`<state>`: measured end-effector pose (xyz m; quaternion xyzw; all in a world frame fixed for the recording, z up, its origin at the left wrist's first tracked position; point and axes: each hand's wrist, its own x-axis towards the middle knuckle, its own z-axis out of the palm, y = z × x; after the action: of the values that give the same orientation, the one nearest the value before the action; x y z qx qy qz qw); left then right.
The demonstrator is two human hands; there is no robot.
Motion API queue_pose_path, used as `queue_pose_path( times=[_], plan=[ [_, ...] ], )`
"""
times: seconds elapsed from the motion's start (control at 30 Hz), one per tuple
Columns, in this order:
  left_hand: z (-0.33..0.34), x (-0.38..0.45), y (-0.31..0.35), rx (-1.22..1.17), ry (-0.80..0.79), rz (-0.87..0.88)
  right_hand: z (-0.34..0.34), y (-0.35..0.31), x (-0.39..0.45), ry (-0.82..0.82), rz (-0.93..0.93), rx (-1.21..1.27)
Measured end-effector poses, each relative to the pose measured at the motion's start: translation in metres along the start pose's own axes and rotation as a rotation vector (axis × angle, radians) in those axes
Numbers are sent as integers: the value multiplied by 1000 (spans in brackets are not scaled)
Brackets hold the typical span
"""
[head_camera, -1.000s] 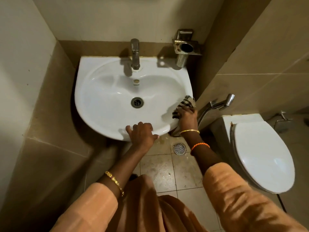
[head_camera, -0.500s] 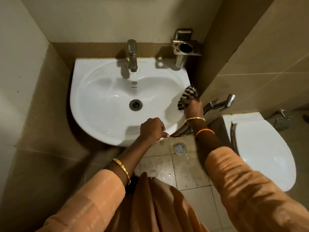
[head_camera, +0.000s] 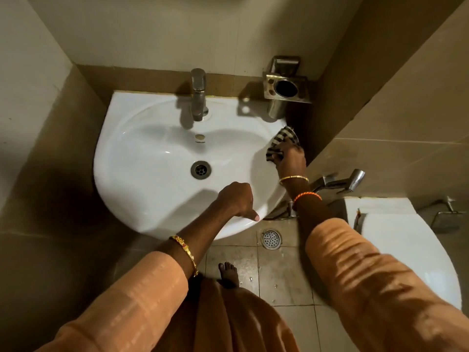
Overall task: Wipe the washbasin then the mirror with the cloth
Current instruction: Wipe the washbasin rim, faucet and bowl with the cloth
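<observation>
A white washbasin (head_camera: 142, 158) hangs on the back wall, with a steel tap (head_camera: 198, 97) at its rear and a drain (head_camera: 201, 169) in the bowl. My right hand (head_camera: 290, 161) presses a black-and-white checked cloth (head_camera: 281, 141) against the basin's right rim. My left hand (head_camera: 237, 199) rests curled on the front rim, thumb pointing right, holding nothing else. The mirror is out of view.
A steel tumbler holder (head_camera: 286, 88) is fixed to the wall right of the tap. A white toilet (head_camera: 406, 250) stands at the right, with a jet spray (head_camera: 340, 181) beside it. A floor drain (head_camera: 271, 239) and my bare foot (head_camera: 228, 274) are below the basin.
My right hand has slid the cloth along the right rim, from the front right toward the back. My left hand has shifted a little to the right on the front rim.
</observation>
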<state>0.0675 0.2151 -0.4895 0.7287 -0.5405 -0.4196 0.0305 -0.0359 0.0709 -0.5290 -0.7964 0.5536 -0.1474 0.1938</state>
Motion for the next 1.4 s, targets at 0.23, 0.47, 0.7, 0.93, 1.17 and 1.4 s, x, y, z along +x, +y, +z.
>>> queue_pose_path(
  times=[0.23,0.47,0.7,0.93,1.17,1.4],
  plan=[
    [5,-1,-16,-252,43,-55,5,5,-25,-46,11,-7],
    [-1,3,-14,-362,-45,-116,11,-6,11,-32,-77,-106],
    [2,7,-16,-387,-42,-118,11,-35,61,-91,-199,-183],
    [12,3,-25,-442,25,-112,25,-30,48,-53,-80,-199],
    [-10,-3,-37,-636,-146,-102,45,-101,78,-240,-76,-251],
    [-38,-30,-102,-438,1118,-392,58,-111,90,-275,-457,-141]
  ],
)
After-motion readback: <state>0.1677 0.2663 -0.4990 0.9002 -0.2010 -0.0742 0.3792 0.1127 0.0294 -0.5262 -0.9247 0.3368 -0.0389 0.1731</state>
